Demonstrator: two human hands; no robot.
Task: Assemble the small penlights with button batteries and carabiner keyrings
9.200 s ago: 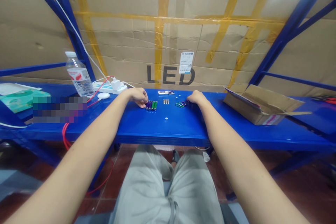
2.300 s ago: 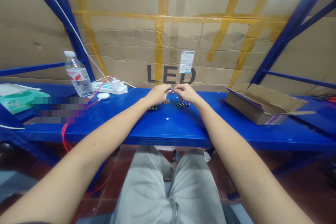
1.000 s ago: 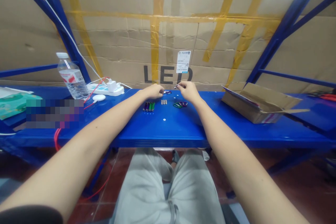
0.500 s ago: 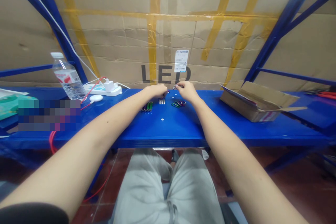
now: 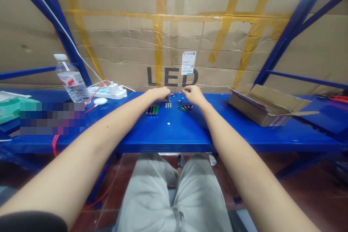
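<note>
My left hand (image 5: 162,94) is low over the blue table, fingers curled together and pointing down at the far edge of a cluster of small round silvery pieces (image 5: 168,105). Whatever its fingertips hold, if anything, is hidden. Just beyond them lies a small purple piece (image 5: 173,95). My right hand (image 5: 191,94) is closed in a pinch on a small silvery piece (image 5: 181,91), too small to name. Nearer me on the right lie several coloured carabiners (image 5: 185,108), fanned out. A row of green and dark metallic tubes (image 5: 152,110) sits below my left wrist.
An open cardboard box (image 5: 261,110) stands on the right of the table (image 5: 174,136). To the left are a water bottle (image 5: 71,81), a white power strip (image 5: 119,93) and red cables (image 5: 55,145). A large cardboard sheet (image 5: 130,47) rises behind.
My left hand has shifted slightly left and towards the silvery pieces, and the purple piece beyond it now shows more. My right hand stays almost in place, still pinching.
</note>
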